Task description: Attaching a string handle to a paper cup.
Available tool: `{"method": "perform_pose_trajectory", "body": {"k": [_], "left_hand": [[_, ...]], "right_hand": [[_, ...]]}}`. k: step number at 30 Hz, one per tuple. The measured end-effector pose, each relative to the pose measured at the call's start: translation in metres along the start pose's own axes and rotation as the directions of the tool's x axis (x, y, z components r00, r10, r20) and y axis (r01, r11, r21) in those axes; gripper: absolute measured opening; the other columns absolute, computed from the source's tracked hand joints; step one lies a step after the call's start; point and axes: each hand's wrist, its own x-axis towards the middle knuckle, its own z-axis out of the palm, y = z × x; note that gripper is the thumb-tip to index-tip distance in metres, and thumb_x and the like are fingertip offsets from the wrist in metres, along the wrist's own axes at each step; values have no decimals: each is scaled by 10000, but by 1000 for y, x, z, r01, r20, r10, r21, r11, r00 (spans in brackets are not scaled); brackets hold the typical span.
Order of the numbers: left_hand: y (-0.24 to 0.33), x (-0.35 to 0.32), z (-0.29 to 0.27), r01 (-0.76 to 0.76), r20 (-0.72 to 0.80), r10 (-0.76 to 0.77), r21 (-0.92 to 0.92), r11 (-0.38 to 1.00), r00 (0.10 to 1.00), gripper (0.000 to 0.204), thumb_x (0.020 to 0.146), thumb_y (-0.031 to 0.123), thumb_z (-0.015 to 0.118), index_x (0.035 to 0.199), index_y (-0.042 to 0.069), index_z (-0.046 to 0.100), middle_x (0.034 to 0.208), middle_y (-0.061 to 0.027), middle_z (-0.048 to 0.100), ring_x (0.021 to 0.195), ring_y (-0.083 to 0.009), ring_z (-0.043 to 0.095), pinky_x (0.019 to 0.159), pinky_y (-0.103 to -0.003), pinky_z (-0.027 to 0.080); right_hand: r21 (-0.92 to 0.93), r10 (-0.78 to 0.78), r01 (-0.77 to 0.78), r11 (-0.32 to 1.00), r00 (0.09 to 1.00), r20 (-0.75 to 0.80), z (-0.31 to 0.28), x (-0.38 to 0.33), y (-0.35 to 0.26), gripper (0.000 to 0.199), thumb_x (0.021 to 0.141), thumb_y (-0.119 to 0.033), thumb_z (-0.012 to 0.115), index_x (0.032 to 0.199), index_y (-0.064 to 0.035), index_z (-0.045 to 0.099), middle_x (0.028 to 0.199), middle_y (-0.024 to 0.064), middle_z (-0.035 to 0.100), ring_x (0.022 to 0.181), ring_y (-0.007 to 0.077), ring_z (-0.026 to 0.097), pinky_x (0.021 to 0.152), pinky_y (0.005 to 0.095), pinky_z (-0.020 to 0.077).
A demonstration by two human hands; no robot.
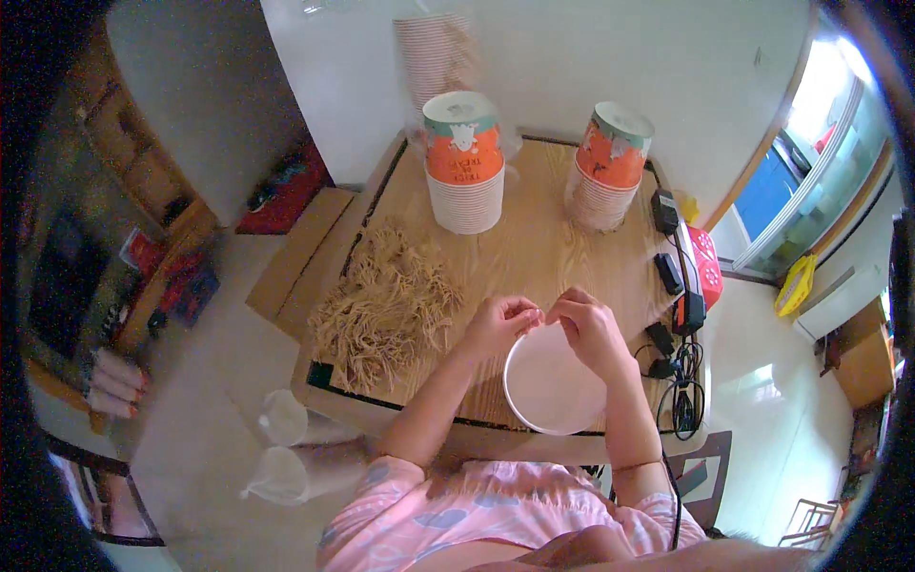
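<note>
A white paper bucket [551, 386] stands at the table's near edge, its round mouth facing up and its inside showing. My left hand [502, 324] is at the far left of its rim, with thumb and fingers pinched together. At the far rim, my right hand [583, 329] also has its fingers closed in a pinch, the wrist passing over the bucket's right side. The fingertips of both hands nearly meet, and what lies between them is too small to make out. A loose heap of tan cords [391, 310] lies left of my left hand.
Upside-down orange, green and white bucket stacks stand at the back, one left [464, 162] and one right [612, 157]. A taller wrapped stack [434, 62] rises behind. Black adapters and coiled cables [686, 396] line the right edge. Cardboard [303, 262] leans at the left.
</note>
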Motion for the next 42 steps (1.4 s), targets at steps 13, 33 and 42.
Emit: {"method": "perform_pose_trajectory", "body": {"k": [13, 33, 42], "left_hand": [[27, -26, 13, 149, -40, -154, -107, 983, 987, 115, 845, 123, 603, 833, 16, 645, 715, -1, 600, 643, -50, 488, 601, -185, 382], [27, -27, 0, 143, -46, -143, 7, 990, 989, 65, 827, 52, 610, 872, 9, 627, 802, -32, 632, 779, -90, 590, 722, -220, 472], [22, -30, 5, 128, -204, -123, 15, 992, 971, 54, 808, 58, 637, 852, 29, 625, 754, -2, 606, 701, -72, 555, 669, -211, 458]], "right_hand": [[-135, 94, -66, 989, 972, 215, 9, -7, 8, 169, 801, -74, 570, 963, -37, 604, 826, 123, 566, 773, 283, 583, 671, 377, 473], [-135, 134, -110, 985, 975, 178, 10, -9, 11, 231, 765, -146, 642, 970, -50, 595, 855, 102, 576, 790, 259, 585, 686, 369, 473], [-58, 153, -144, 988, 970, 191, 11, -8, 16, 114, 794, -171, 570, 805, -58, 581, 778, 119, 574, 739, 319, 583, 656, 415, 477]]}}
